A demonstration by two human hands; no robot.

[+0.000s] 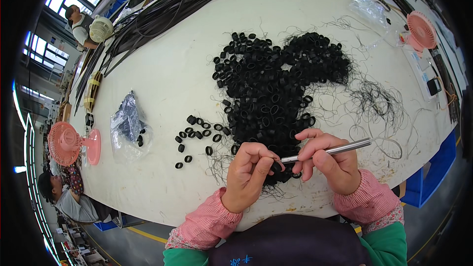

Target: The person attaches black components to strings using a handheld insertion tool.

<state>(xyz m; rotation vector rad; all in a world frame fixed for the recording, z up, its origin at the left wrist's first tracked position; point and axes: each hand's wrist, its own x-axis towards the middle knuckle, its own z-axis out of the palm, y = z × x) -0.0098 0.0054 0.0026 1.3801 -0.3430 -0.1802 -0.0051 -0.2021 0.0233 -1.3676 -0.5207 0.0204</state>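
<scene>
Fingers of the left hand (248, 173) pinch a small black rubber ring (277, 166) at the near edge of the white worktable (167, 74). The right hand (331, 160) grips a slim silver metal tool (329, 150), its tip touching that ring. Just beyond both hands spreads a big heap of black rubber rings (276, 88), tangled with thin black threads (377, 101).

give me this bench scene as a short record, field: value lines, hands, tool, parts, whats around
left hand: left hand pinches a small black ring at its fingertips
right hand: right hand holds a slim metal tool, tip aimed at that ring
main pile: big heap of black rings on the white table, mixed with loose black threads
sorted bit: a few separate rings left of the heap
bag: clear plastic bag with dark contents, farther left
fans: pink fan at left edge, another pink fan at upper right
others: a person at far left
</scene>
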